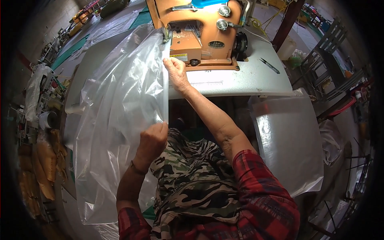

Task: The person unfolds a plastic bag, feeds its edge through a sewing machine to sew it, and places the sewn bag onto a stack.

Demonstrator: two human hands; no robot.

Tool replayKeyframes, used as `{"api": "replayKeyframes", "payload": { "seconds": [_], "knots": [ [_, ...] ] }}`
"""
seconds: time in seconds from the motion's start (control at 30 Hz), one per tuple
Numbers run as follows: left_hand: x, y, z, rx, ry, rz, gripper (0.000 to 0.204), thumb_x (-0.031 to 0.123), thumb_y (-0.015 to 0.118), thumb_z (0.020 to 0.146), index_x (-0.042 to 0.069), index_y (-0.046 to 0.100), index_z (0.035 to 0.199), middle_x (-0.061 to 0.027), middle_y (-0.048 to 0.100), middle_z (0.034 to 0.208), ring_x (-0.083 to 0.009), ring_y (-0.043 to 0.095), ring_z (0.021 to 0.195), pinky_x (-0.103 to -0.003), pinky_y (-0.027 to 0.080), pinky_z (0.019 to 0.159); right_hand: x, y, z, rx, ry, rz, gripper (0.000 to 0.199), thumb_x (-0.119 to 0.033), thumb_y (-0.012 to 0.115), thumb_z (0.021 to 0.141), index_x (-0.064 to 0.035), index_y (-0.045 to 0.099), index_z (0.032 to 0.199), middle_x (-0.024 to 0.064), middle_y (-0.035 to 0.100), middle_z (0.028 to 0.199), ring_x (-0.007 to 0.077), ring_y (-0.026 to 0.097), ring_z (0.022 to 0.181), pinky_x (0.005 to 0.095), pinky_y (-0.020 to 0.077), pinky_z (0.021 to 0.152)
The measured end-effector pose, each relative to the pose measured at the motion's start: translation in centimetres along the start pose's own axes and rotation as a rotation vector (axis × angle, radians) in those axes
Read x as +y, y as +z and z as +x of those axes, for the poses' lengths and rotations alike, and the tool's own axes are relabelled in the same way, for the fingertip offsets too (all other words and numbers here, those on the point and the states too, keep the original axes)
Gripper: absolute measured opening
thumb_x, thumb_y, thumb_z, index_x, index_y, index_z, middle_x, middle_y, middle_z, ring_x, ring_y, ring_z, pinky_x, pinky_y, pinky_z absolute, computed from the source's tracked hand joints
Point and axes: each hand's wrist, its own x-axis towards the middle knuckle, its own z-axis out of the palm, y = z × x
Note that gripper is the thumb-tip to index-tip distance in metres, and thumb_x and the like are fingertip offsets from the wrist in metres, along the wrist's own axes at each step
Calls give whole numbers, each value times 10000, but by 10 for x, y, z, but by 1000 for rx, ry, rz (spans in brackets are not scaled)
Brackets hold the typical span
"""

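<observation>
A large clear plastic sheet (124, 100) drapes over the left part of the sewing table and down past its front edge. Its right edge runs as a straight folded band up to the needle area of an orange sewing machine (214, 34). My right hand (177, 73) pinches this edge just in front of the machine. Lower down, my left hand (154, 138) is closed on the same edge, close to my lap. Between the two hands the edge is stretched taut. The sheet hides part of the table beneath it.
Small thread snips (270, 66) lie on the white table top (248, 82), right of the machine. More clear plastic sheeting (288, 140) hangs at the right. A dark chair (330, 56) stands beyond it. Yellow-brown bundles (46, 168) are at the far left.
</observation>
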Motion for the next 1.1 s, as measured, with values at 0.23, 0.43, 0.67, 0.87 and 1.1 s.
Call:
{"api": "replayKeyframes", "payload": {
  "seconds": [0.23, 0.43, 0.67, 0.87, 1.1],
  "knots": [
    [-23, 14, 55, 97, 22, 38, 109, 31, 543, 784, 63, 465, 714, -101, 486, 647, -278, 561, 580, -389, 439, 488, 1, 2, -5, -12, 73, 107, 351, -263, 566, 939, -28, 522, 682, -64, 432, 632, 43, 344, 596, 242, 314, 516],
    [-45, 21, 97, 157, -73, 17, 103, 36, 564, 765, 50, 470, 727, -136, 528, 667, -346, 580, 611, -441, 457, 523, 1, 8, -6, -27, 108, 176, 349, -251, 562, 940, -17, 545, 682, -58, 445, 621, 36, 354, 605, 234, 315, 513],
    [-31, 20, 123, 347, -389, -69, 67, 69, 541, 797, 33, 589, 829, -170, 609, 700, -369, 612, 672, -449, 479, 575, -20, 1, -34, -175, 257, 509, 213, -168, 501, 966, 15, 591, 1025, -14, 548, 785, 46, 457, 681, 212, 388, 604],
    [-36, 29, 127, 415, -374, -86, 92, 36, 545, 776, 28, 597, 852, -178, 606, 706, -375, 609, 670, -459, 471, 585, -60, -23, -18, 5, -595, -965, 369, -33, 546, 811, -7, 564, 1178, 127, 581, 1188, 307, 484, 1194, 436, 345, 1011],
    [-49, 32, 150, 420, -323, -73, 26, 45, 552, 767, 38, 553, 742, -180, 603, 674, -376, 611, 656, -466, 477, 579, -49, -29, 18, -100, -734, -1261, 316, -112, 553, 823, -65, 590, 1133, 42, 579, 1215, 248, 453, 1246, 512, 271, 1049]
  ]
}}
